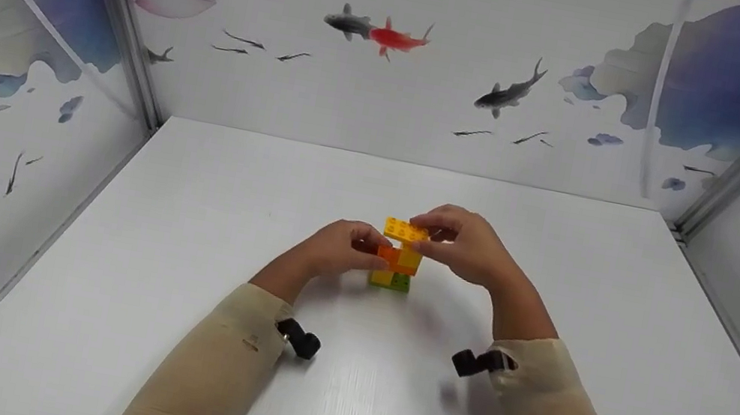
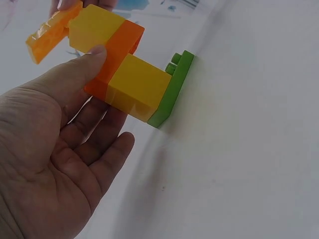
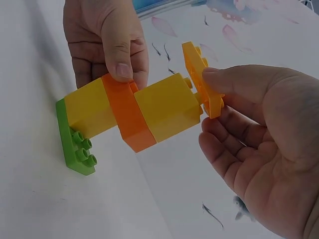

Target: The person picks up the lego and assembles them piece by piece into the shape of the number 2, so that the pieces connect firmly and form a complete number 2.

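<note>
A small tower of toy bricks stands on the white table in front of me. Its base is a green plate [image 3: 67, 142] with a few bare studs, carrying a yellow brick [image 2: 139, 84]. Above that sits an orange brick [image 3: 127, 114], pinched between the thumb and fingers of my left hand [image 1: 342, 244]. Another yellow brick [image 3: 167, 107] rises from the orange one, offset to the right. My right hand [image 1: 473, 248] pinches a flat yellow-orange brick [image 1: 404, 230] over the top studs. This flat brick looks tilted in the right wrist view; whether it is pressed on, I cannot tell.
The white tabletop [image 1: 167, 324] is bounded at the back and both sides by white panels [image 1: 394, 113] printed with fish and leaves. Metal posts [image 1: 120, 4] mark the corners. Small black devices [image 1: 301, 340] sit at both wrists.
</note>
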The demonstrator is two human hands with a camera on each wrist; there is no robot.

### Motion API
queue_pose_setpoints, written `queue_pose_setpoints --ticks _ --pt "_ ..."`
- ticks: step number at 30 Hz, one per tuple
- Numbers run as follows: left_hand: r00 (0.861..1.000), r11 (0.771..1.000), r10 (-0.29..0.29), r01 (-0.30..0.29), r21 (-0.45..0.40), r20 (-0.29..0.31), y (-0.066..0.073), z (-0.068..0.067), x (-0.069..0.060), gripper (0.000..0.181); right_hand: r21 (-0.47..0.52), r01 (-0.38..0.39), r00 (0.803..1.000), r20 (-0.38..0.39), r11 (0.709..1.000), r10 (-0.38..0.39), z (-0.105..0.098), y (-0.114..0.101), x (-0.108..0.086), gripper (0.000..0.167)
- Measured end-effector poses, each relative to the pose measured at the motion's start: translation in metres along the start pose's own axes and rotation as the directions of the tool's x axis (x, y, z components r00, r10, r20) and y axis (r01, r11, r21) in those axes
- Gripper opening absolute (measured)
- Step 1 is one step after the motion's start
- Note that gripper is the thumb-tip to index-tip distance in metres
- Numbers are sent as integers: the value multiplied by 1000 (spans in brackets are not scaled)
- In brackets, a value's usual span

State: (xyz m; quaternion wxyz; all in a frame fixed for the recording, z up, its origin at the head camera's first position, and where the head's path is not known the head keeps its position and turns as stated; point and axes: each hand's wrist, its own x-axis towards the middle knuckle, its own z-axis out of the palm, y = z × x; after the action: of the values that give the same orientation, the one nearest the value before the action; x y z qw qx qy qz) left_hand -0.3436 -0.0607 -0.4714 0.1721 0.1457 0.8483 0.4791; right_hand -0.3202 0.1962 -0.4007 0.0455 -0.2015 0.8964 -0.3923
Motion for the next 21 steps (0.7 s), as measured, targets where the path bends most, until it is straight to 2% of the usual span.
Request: queue_pose_setpoints --ticks 13,21 --pt "1000 1000 -26 26 8 -10 3 0 -1 27 -19 26 999 21 999 -26 3 2 0 30" --pt "1000 1000 -27 27 4 -14 2 0 -1 27 -4 9 999 36 1000 -9 3 2 0 29"
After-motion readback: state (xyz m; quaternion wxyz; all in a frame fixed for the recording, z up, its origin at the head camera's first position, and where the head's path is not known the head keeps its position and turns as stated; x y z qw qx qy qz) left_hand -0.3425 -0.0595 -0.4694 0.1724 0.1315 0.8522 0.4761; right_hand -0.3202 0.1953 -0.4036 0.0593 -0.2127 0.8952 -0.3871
